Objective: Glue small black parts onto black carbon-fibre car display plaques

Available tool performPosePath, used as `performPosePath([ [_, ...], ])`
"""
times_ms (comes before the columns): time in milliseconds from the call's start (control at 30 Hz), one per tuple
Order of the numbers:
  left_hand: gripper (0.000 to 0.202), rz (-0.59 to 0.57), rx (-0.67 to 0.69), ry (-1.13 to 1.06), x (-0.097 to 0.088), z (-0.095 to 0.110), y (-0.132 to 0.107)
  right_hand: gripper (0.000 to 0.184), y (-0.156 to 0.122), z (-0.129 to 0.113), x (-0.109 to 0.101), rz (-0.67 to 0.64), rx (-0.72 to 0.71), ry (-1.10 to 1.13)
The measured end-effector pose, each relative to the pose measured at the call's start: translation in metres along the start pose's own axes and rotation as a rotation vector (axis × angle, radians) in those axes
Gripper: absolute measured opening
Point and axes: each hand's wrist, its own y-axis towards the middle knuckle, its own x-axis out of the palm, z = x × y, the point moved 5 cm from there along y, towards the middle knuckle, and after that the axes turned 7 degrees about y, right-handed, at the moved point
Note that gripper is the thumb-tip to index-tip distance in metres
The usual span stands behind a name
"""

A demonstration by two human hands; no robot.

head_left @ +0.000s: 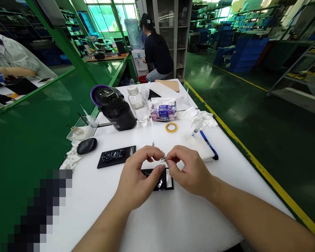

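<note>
Centrally, the left hand [138,178] hung over a glossy black panel [162,183], its grip spread, thumb and forefinger apart; it hid the panel's left part. The panel lay flat on the white desk [178,217], a pale strip at its right end. The right hand's [191,169] grip was pinching thin dark bits [163,158], too small to resolve, above the panel's far edge. Around these, from left to right, were a black oval case [87,146], a second black panel [117,156] with a raised car-like figure and lettering, a black bottle [122,113], a clear bottle [139,105], a tissue pack [163,112], a yellow ring [171,131], crumpled white paper [203,120] and a blue-and-black tool [208,144].
</note>
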Motion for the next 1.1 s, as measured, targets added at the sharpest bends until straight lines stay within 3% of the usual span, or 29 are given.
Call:
performPosePath([
  [67,0.002,-0.011,0.037,0.073,0.000,0.004,0.000,0.009,-0.001,-0.003,0.000,-0.005,-0.077,-0.048],
  [167,0.008,-0.024,0.041,0.155,0.002,0.006,0.001,0.010,-0.001,-0.002,0.000,-0.012,-0.076,-0.079],
  [400,0.015,-0.231,-0.118,0.146,0.018,-0.007,-0.002,0.013,0.000,-0.002,0.000,-0.003,-0.088,-0.200],
  [500,0.019,-0.267,-0.160,0.147,0.022,-0.008,-0.004,0.014,0.000,-0.002,0.002,-0.018,-0.066,-0.233],
  [567,0.022,-0.290,-0.189,0.161,0.022,-0.008,-0.005,0.013,0.000,0.000,0.002,-0.029,-0.018,-0.210],
  [667,0.026,-0.333,-0.210,0.131,0.020,-0.007,-0.005,0.010,0.000,0.012,0.002,-0.096,0.212,0.020],
  [733,0.024,-0.294,-0.187,0.134,0.015,-0.005,-0.004,0.012,-0.001,0.022,0.005,-0.156,0.398,0.267],
  [867,0.012,-0.005,0.067,0.325,-0.005,0.005,0.000,0.019,0.002,0.033,0.009,-0.158,0.593,0.660],
  [967,0.012,0.133,0.242,0.410,-0.013,0.012,-0.001,0.019,0.002,0.037,0.009,-0.117,0.662,0.726],
  [1100,0.014,0.156,0.386,0.402,-0.010,0.019,-0.004,0.015,0.001,0.036,0.011,-0.135,0.655,0.728],
])
